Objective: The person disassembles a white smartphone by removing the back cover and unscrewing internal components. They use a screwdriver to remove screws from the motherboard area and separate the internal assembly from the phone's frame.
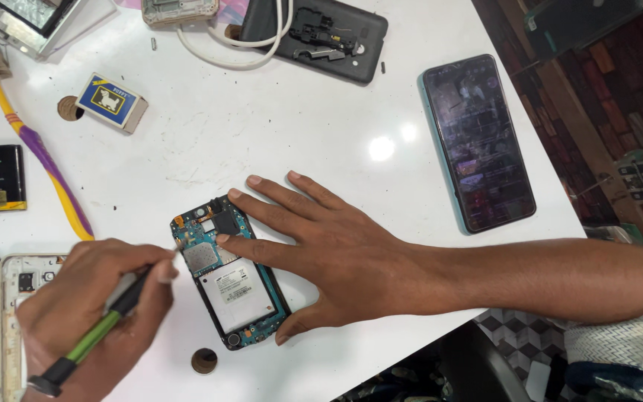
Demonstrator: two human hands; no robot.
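While the right hand (336, 249) lies spread flat, fingers pressing the opened phone (230, 273) down at the near middle of the white table (277, 141), the left hand (91, 313) pinches a green-handled screwdriver (94, 335) just left of it.

Opened phone (234, 286) (circuit board bared), flat on table, green-handled screwdriver (91, 339) tilted

- The left hand (87, 313) was bare, with no glove, ring or watch showing.
- The right hand (336, 253) was bare too, and the forearm behind it was uncovered up to the picture's edge.
- Short, plain fingernails (254, 180) showed on the right hand's spread fingers.
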